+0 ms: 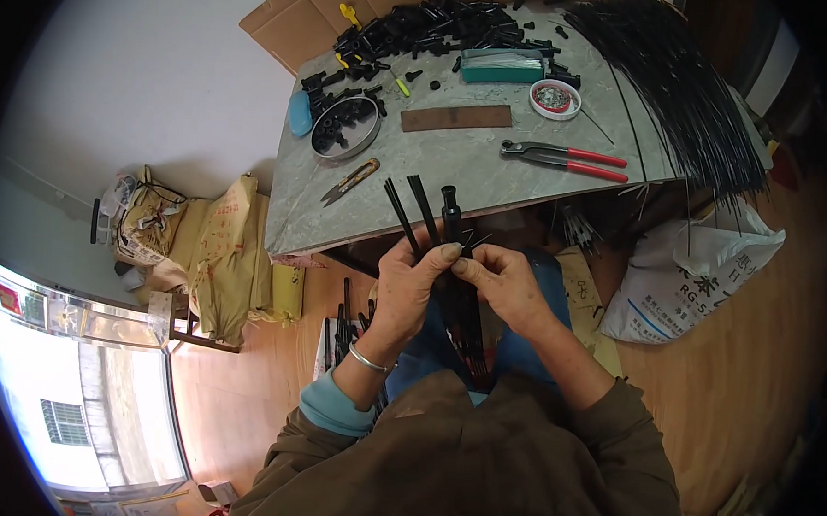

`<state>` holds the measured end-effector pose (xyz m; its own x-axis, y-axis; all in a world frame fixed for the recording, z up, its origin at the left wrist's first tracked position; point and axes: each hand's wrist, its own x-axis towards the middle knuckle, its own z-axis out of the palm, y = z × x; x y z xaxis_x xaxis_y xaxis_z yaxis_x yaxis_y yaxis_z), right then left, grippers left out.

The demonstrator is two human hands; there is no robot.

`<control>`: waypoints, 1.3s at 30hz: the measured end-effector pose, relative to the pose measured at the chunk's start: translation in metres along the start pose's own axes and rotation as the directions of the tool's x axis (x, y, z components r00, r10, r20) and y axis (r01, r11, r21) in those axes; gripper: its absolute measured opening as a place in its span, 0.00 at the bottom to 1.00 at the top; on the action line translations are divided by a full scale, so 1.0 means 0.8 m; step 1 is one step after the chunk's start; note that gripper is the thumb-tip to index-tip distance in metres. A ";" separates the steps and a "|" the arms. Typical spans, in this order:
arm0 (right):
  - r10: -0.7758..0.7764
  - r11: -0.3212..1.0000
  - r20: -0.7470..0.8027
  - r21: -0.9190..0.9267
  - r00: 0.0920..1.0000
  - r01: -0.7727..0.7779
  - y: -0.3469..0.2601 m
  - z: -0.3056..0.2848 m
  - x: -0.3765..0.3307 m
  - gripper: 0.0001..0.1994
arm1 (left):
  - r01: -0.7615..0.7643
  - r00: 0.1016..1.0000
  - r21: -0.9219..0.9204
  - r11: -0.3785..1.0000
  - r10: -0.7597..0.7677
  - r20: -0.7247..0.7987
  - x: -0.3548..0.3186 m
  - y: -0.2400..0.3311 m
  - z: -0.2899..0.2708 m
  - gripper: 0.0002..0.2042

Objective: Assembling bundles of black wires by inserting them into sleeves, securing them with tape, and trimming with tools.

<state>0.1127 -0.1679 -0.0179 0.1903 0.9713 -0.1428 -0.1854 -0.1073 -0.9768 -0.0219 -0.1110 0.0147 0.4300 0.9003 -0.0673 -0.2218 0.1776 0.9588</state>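
Both thumbs meet at the middle of the view, the left hand (410, 286) and the right hand (505, 285) pinched together on a bundle of thin black rods (450, 260) with a black plastic hub (450, 202) at its top. The bundle's long axis runs roughly from 6 o'clock to 12, the hub end pointing at 12 toward the table, two flat strips splaying off toward 11, the lower ends reaching down over the lap. The hands sit just off the near edge of a grey marbled table (455, 163), with open air around them. On it, at 12 to 1, lie red-handled pliers (566, 157), a round metal tin (345, 129), small snips (350, 181), a pile of black plastic parts (423, 28) and a fan of long black wires (679, 85). A wooden floor (732, 364) lies at 3, with a white sack (690, 270) there.
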 end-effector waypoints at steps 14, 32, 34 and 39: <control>0.055 0.983 0.035 0.175 0.998 -0.061 0.011 0.001 0.002 0.15 | -0.183 0.978 0.026 0.983 0.185 -0.096 -0.018 -0.016 0.018 0.14; 0.192 0.929 0.256 0.263 0.947 -0.259 0.006 -0.029 0.002 0.14 | -0.124 0.992 0.005 0.992 0.124 0.028 -0.024 -0.016 0.012 0.15; 0.191 0.938 0.259 0.237 0.947 -0.254 0.000 -0.029 0.000 0.14 | -0.141 0.990 0.048 0.989 0.140 0.031 -0.026 -0.016 0.010 0.15; 0.170 0.968 0.174 0.155 0.970 -0.198 -0.005 -0.017 -0.006 0.14 | -0.214 0.976 0.148 0.966 0.218 -0.008 -0.024 -0.015 0.010 0.14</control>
<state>0.1256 -0.1751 -0.0159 -0.0148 0.9607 -0.2771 -0.3663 -0.2631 -0.8925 -0.0209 -0.1338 0.0065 0.3645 0.9205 0.1407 -0.1768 -0.0799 0.9810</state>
